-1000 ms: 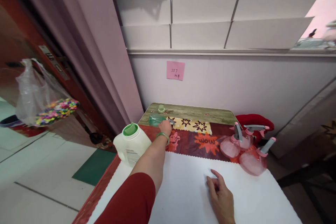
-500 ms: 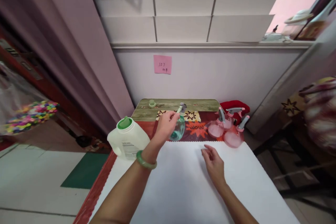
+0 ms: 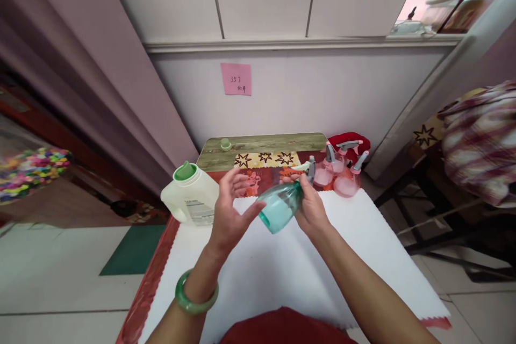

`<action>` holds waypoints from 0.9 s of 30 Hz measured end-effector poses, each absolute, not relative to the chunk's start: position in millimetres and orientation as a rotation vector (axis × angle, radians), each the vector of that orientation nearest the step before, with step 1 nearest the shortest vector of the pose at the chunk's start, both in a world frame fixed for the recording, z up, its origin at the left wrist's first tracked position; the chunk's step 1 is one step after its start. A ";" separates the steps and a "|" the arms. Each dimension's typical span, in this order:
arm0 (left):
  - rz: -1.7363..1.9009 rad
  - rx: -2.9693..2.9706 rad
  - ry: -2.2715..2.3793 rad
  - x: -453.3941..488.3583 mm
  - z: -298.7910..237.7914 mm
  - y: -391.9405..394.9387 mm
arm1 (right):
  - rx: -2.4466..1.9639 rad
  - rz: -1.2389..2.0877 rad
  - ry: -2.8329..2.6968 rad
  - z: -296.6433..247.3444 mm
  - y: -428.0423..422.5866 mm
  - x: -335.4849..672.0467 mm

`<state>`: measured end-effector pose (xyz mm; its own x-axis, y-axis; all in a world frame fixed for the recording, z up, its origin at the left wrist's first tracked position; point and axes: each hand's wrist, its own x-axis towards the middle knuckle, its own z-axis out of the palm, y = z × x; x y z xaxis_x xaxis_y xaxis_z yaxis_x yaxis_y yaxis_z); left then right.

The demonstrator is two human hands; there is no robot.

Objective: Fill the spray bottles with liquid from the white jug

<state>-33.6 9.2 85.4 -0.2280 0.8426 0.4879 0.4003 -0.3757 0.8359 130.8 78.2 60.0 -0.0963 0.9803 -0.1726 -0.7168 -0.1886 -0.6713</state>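
A teal spray bottle (image 3: 280,205) with a grey trigger head is held tilted above the white mat (image 3: 282,274), nozzle pointing away. My right hand (image 3: 310,208) is closed around its neck just below the trigger. My left hand (image 3: 229,214) is beside the bottle's round body, fingers spread, thumb touching the plastic. A green bangle sits on my left wrist.
A white jug (image 3: 189,198) with a green cap stands at the table's left edge. Pink spray bottles (image 3: 337,174) cluster at the back right near a red object. A small green cap (image 3: 226,143) lies at the far left corner. A pink note (image 3: 236,78) hangs on the wall.
The teal bottle was picked up from the far left of the table by my left hand, carried toward me, and taken at the neck by my right hand. My left hand has loosened.
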 end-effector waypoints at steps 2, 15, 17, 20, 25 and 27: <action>1.626 1.667 1.424 -38.2 59.4 -4.5 | -0.721 1.613 -0.411 62.6 82.3 131.5; 1.638 2.807 1.454 -18.2 22.0 -19.2 | -0.777 1.723 -0.437 61.8 57.1 130.0; 1.697 2.729 1.426 -18.4 18.8 -20.7 | -0.753 1.736 -0.452 66.3 54.4 133.7; 1.738 2.651 1.405 -19.3 16.1 -22.1 | -0.749 1.727 -0.470 72.1 49.4 135.4; 1.899 2.273 1.343 -13.2 14.9 -25.9 | -0.778 1.617 -0.555 76.1 40.7 131.6; 1.942 1.887 1.315 -6.6 14.4 -29.0 | -0.772 1.560 -0.661 77.1 37.9 130.7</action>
<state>-6.6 -29.0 14.4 -0.2090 0.6298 0.7481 0.4608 -0.6114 0.6434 130.7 37.9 77.1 -0.0660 0.9921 -0.1072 -0.6129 -0.1250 -0.7802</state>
